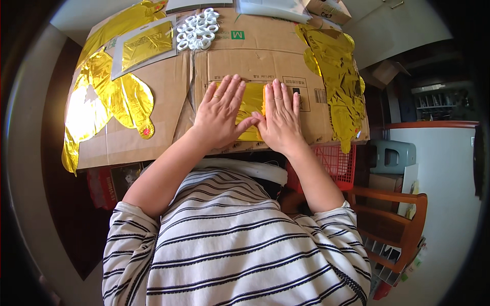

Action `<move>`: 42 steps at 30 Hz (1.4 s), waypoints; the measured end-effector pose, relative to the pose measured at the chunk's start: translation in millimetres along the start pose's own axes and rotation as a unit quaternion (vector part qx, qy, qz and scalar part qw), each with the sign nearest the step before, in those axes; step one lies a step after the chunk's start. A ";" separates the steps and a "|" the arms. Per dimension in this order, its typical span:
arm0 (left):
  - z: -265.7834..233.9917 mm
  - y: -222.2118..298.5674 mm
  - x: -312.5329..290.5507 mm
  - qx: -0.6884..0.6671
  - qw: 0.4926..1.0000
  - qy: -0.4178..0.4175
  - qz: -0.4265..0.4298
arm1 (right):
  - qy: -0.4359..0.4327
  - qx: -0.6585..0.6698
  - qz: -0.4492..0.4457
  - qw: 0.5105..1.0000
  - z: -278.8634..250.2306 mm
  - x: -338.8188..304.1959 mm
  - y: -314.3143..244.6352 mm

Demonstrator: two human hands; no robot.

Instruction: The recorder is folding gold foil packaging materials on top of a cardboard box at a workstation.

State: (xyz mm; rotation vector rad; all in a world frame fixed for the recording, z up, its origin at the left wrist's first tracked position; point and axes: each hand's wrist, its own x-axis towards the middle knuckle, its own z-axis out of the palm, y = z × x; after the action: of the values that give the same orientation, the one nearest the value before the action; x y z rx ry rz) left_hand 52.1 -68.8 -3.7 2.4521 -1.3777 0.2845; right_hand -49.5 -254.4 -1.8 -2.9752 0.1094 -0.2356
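Note:
A folded gold foil balloon (251, 99) lies on the cardboard in front of me, a flat packet between and partly under my hands. My left hand (220, 113) rests flat over its left part, fingers straight and pointing away from me. Along its right edge lies my right hand (280, 118), also flat with fingers extended. The two thumbs meet near the packet's lower middle. Neither hand grips anything. How far the foil reaches beneath the palms is hidden.
Flattened cardboard (265, 56) covers the table. Gold foil balloons (109, 97) spread at left, another balloon (337, 81) at right. A clear bag (145, 46) with folded foil and several white ribbon rolls (198, 29) lie far left. A wooden chair (388, 219) stands right, below the table.

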 end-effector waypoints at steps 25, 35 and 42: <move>-4.9 -2.0 -4.7 0.009 0.999 -0.038 -0.038 | 0.132 0.148 0.073 0.977 -44.4 -48.0 12.1; -3.9 -1.9 -6.0 0.005 0.998 -0.035 -0.049 | 0.028 0.381 0.289 0.878 -46.2 -32.5 4.5; -6.5 -1.5 -5.2 0.016 0.998 -0.043 -0.053 | -0.141 0.527 0.333 0.770 -61.1 11.5 43.9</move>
State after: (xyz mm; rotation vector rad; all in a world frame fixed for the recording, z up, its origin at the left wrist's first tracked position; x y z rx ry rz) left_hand 50.6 -61.5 0.4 2.5795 -1.2806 0.1798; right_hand -50.7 -307.7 52.5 -1.6654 0.7054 0.1982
